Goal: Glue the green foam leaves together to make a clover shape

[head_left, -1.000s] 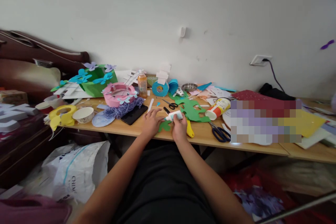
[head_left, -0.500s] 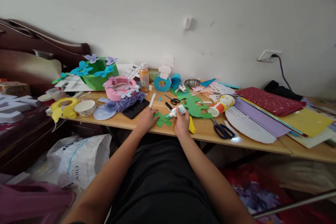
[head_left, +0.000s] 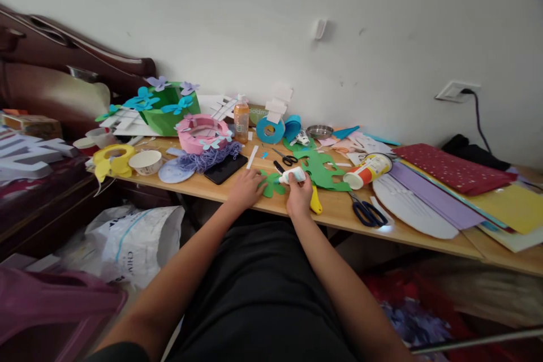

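Currently, right hand (head_left: 299, 195) grasps a small white plastic squeeze bottle with a pale-blue label (head_left: 294, 174), nozzle tilted down over a green flower-shaped paper cut-out (head_left: 272, 186). The cut-out lies between the hands on the light-brown wooden table (head_left: 335, 208). Left hand (head_left: 246, 188): palm down, fingers loosely extended at the cut-out's left edge; firmness of contact cannot be told. Black rectangular phone (head_left: 226, 168) beyond left hand, to its left. Yellow plastic-handled tool (head_left: 315, 201) just right of right hand; black-handled metal scissors (head_left: 290, 160) beyond the bottle.
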A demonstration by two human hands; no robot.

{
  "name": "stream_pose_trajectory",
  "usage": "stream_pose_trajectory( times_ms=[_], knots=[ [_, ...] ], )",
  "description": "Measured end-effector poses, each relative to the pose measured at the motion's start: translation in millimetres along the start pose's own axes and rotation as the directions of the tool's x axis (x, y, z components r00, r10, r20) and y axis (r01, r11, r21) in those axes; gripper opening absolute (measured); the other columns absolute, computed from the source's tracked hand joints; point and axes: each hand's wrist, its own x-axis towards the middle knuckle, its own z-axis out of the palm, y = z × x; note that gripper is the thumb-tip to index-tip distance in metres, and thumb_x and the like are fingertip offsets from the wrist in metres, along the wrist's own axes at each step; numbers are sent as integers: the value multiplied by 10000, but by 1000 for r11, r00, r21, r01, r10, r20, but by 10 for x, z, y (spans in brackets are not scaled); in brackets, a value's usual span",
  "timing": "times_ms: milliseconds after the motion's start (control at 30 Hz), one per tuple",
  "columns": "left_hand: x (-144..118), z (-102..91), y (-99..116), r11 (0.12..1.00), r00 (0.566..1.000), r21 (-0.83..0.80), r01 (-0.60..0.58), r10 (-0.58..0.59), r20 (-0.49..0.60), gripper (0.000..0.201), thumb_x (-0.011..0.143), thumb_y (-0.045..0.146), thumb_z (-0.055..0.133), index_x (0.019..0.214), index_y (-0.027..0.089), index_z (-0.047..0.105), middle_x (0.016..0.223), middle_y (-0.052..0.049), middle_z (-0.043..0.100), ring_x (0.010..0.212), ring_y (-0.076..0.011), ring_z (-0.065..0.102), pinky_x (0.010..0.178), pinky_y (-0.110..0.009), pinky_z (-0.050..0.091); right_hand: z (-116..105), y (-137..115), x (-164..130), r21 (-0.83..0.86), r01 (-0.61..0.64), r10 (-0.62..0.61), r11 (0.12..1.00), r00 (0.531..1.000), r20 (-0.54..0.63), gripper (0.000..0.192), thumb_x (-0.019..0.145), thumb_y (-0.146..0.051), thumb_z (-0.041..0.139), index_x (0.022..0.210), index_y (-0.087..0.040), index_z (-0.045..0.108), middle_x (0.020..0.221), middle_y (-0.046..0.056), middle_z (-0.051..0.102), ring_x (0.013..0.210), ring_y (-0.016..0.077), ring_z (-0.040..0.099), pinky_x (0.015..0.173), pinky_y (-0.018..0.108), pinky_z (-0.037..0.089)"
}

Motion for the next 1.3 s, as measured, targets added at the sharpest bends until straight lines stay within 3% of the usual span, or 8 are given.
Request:
stream_pose_trajectory(
  times_ms=[167,333,533,733,900,1033,1200,1300],
  knots=[
    [-63,63,-5,995,987,-5,-104,104,120,462,973,521,503,1337,261,616,1429,-65,577,1351,-276,458,1110,-432,346,-5,10,4,-31,21,-21,999,1000,-6,550,682,-477,780,1095,-174,577,1061,91,686,941,231,666,813,375,578],
    [-17,102,-29,993,974,-25,-113,116,196,524,989,501,450,1462,278,485,1536,-54,472,1444,-291,362,1136,-510,295,-17,2,-4,-63,49,-48,997,999,15,521,695,-459,777,1076,-157,589,1062,101,693,961,234,672,852,370,563],
    [-47,114,-18,997,987,-39,-72,77,143,600,990,461,479,1528,219,372,1589,-85,388,1484,-287,279,1164,-478,266,-23,-28,-36,-77,93,-91,993,996,26,551,732,-482,755,1129,-147,569,1096,113,685,983,228,664,878,368,551],
    [-57,110,-78,996,998,-58,65,-65,-2,541,856,543,685,1248,171,658,1241,-137,620,1179,-311,539,1037,-410,409,-30,2,-43,-115,98,-84,989,989,118,520,729,-475,778,1095,-154,595,1035,91,700,924,225,670,846,367,559],
    [-36,101,-153,992,997,-107,72,-74,-20,442,750,544,798,1028,204,749,1023,-90,651,1031,-278,561,932,-360,453,-54,53,-24,-159,97,-73,982,985,153,500,723,-463,789,1071,-147,620,975,73,708,861,213,665,831,361,553],
    [-39,108,-157,991,997,-118,69,-73,-27,454,727,557,810,1032,224,761,1020,-85,641,1019,-283,551,915,-367,449,-64,56,-24,-186,108,-83,977,987,136,469,726,-457,778,1039,-145,619,966,76,708,868,220,668,828,359,548],
    [-66,106,-126,993,998,-103,56,-60,-35,497,836,563,704,1226,255,717,1033,-93,617,1029,-285,534,936,-387,432,-65,39,-29,-218,126,-106,968,989,100,427,740,-452,743,1014,-155,604,958,75,705,871,226,669,827,364,543],
    [-68,107,-121,994,998,-100,47,-50,-25,425,866,559,670,1172,276,750,1017,-86,607,1021,-275,529,912,-381,433,-67,39,-27,-238,127,-106,963,989,99,418,729,-455,745,990,-159,607,939,72,707,859,230,670,816,366,544]
  ],
)
